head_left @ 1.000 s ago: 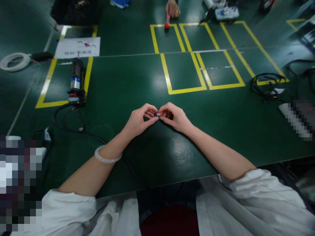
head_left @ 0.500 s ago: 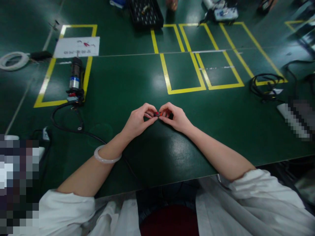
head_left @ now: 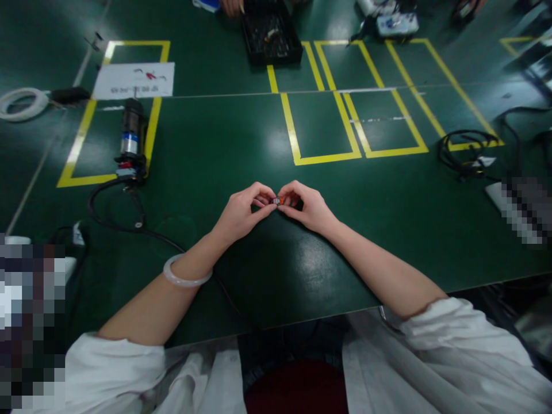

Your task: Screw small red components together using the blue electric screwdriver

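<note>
Small part (head_left: pixel 277 201) between two hands

Left hand (head_left: pixel 246 210) and right hand (head_left: pixel 309 206) pinch it at their fingertips, one from either side.

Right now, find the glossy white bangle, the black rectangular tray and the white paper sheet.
White bangle (head_left: pixel 185 283), head view: band's lower side.
Black rectangular tray (head_left: pixel 278 59), head view: near wall.
White paper sheet (head_left: pixel 112 75), head view: blank left part.

The table (head_left: pixel 224 138) is deep green, patterned with yellow tape rectangles (head_left: pixel 328 158). The tray (head_left: pixel 278 58) is black, the sheet (head_left: pixel 125 77) white with red and dark marks, the cylindrical tool (head_left: pixel 130 135) black with blue and silver bands. The small part (head_left: pixel 277 201) seems orange and grey.
</note>
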Motion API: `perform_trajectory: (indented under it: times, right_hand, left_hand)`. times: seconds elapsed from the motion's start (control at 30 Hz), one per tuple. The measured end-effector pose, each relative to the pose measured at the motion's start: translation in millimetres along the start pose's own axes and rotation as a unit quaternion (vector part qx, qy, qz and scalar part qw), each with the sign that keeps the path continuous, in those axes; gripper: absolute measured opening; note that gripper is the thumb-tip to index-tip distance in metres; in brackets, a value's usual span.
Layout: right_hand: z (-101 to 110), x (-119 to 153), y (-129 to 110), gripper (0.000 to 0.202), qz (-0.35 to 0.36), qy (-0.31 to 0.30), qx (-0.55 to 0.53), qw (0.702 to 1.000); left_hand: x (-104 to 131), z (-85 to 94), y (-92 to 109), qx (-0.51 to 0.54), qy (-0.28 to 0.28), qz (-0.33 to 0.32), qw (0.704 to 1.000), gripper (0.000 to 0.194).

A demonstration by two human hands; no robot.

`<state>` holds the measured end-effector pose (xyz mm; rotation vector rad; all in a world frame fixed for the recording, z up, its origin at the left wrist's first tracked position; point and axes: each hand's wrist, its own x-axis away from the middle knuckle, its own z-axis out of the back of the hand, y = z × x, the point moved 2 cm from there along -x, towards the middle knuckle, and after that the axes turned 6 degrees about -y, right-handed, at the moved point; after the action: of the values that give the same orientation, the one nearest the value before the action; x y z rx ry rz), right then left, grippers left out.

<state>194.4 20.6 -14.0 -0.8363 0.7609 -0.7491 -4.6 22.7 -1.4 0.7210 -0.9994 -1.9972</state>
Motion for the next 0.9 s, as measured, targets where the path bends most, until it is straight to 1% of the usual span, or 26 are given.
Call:
perform_trajectory:
  times: [0.13,0.23,0.3,0.33,0.37,0.43,0.5,0.57,0.67,0.7,0.77,0.83,0.9]
  right_hand:
    - [0.4,0.2,-0.2,0.011,0.010,0.005,0.003,1.000]
    - [0.8,0.3,0.8,0.010,0.000,0.010,0.005,1.000]
    - [1.1,0.3,1.9,0.011,-0.010,0.015,-0.001,1.000]
    - [1.2,0.3,2.6,0.012,-0.015,0.017,-0.005,1.000]
    - [1.2,0.2,3.2,0.012,-0.019,0.018,-0.009,1.000]
    - [1.1,0.1,4.4,0.013,-0.024,0.018,-0.014,0.999]
    - [1.0,-0.1,5.1,0.013,-0.027,0.019,-0.017,0.999]
    - [1.0,-0.3,5.6,0.013,-0.030,0.024,-0.023,0.999]
    - [0.9,-0.8,5.9,0.013,-0.033,0.028,-0.035,0.998]
    - [0.8,-0.9,6.0,0.013,-0.033,0.027,-0.037,0.998]
    - [0.5,-1.0,6.5,0.014,-0.033,0.027,-0.042,0.998]
    - [0.3,-0.9,7.3,0.016,-0.034,0.030,-0.048,0.998]
    - [0.3,-0.8,8.2,0.018,-0.039,0.033,-0.053,0.997]
  left_hand:
    - [0.4,-0.8,1.3,0.000,-0.004,0.004,1.000,0.026]
    - [-0.3,0.1,2.6,-0.008,-0.011,0.003,1.000,0.027]
    - [-2.5,6.9,1.4,-0.041,-0.008,0.008,0.999,0.029]
    - [-4.0,13.6,-0.3,-0.070,0.001,0.009,0.997,0.030]
    - [-5.7,22.8,-3.0,-0.108,0.016,0.010,0.994,0.031]
    - [-8.2,48.2,-11.6,-0.204,0.057,0.020,0.977,0.033]
    - [-6.5,80.2,-24.6,-0.307,0.095,0.059,0.945,0.039]
    - [2.1,114.8,-40.7,-0.386,0.136,0.141,0.902,0.051]
    - [26.4,161.6,-65.1,-0.426,0.191,0.283,0.838,0.072]
    - [35.0,173.9,-72.6,-0.433,0.197,0.318,0.820,0.078]
    - [49.6,193.2,-87.0,-0.437,0.182,0.380,0.795,0.086]
    - [58.9,206.1,-100.3,-0.428,0.144,0.438,0.777,0.085]
    - [63.4,214.1,-111.1,-0.421,0.110,0.469,0.768,0.078]
